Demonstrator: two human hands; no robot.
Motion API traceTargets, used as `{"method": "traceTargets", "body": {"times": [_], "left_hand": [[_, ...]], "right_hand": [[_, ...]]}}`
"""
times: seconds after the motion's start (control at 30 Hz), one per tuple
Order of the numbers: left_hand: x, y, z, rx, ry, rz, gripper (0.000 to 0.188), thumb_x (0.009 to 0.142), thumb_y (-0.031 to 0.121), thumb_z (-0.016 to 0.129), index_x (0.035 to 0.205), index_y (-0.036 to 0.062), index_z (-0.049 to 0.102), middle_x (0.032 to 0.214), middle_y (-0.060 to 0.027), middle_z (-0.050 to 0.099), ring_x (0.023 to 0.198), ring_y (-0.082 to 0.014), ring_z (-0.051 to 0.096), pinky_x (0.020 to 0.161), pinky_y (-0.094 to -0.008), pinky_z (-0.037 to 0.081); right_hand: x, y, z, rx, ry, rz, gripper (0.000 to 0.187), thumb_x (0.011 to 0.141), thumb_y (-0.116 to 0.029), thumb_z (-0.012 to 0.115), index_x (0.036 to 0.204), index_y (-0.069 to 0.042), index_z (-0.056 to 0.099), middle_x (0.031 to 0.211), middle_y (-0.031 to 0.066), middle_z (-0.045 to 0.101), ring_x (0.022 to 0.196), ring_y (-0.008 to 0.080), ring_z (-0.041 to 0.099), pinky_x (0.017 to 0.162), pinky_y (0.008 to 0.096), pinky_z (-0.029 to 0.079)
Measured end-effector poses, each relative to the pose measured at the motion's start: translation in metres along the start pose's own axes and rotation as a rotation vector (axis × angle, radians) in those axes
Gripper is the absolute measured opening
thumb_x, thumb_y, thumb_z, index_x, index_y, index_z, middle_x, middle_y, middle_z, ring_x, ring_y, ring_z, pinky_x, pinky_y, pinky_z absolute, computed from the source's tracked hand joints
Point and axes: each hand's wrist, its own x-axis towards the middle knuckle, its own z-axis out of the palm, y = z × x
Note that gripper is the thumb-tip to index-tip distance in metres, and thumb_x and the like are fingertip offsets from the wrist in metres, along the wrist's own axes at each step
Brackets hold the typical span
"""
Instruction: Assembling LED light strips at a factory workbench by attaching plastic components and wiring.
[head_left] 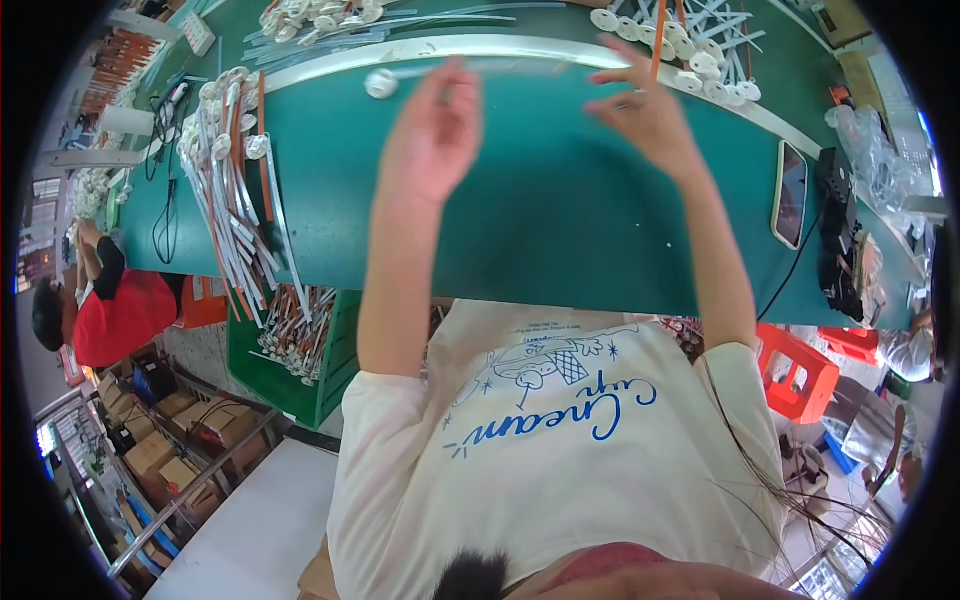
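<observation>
My left hand, blurred by motion, is closed near the far side of the green worktable. Its fingertips are at a pale, see-through strip with a white round disc at its left end. The strip runs on behind the fingers toward the right. Over the table's far right, my right hand has its fingers spread, with thumb and forefinger apart. An orange strip rises beside those fingers; whether they touch it I cannot make out. Beyond it lies a pile of white discs on strips.
At the left of the worktable lies a bundle of disc-ended strips, overhanging the near edge. Below stands a green crate of similar pieces. A phone and black cable lie at right. A co-worker in red sits far left.
</observation>
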Motion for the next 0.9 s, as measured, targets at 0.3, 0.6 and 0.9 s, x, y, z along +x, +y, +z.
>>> {"method": "traceTargets", "body": {"times": [0.3,0.6,0.9], "left_hand": [[-0.013,-0.118,0.073,0.214,-0.135,-0.533,0.024,0.082,0.017,0.066,0.093,-0.0011,0.055,0.082,-0.0084,0.061,0.069,-0.0147,0.062,0.063,-0.0251,0.053],[0.031,-0.099,-0.031,1.916,-0.154,0.578,0.035,0.072,0.017,0.072,0.101,0.0077,0.054,0.098,-0.0113,0.055,0.086,-0.0285,0.057,0.07,-0.0361,0.048],[0.037,-0.112,-0.016,1.874,-0.277,0.48,0.031,0.071,0.026,0.074,0.09,0.01,0.055,0.077,-0.0045,0.057,0.067,-0.0226,0.057,0.063,-0.034,0.044]], "right_hand": [[-0.034,-0.007,0.033,0.475,0.148,0.188,0.035,0.096,-0.03,0.043,0.113,-0.002,0.056,0.091,0.0064,0.054,0.081,0.0119,0.052,0.075,0.0266,0.046],[-0.048,0.029,-0.012,0.467,0.228,0.177,0.039,0.098,-0.026,0.037,0.106,0.008,0.054,0.104,0.0144,0.06,0.08,0.0174,0.062,0.075,0.0277,0.052],[-0.042,0.037,-0.006,0.321,0.231,0.221,0.017,0.088,-0.009,0.057,0.099,0.004,0.059,0.092,0.01,0.063,0.083,0.0141,0.063,0.074,0.0243,0.053]]}}
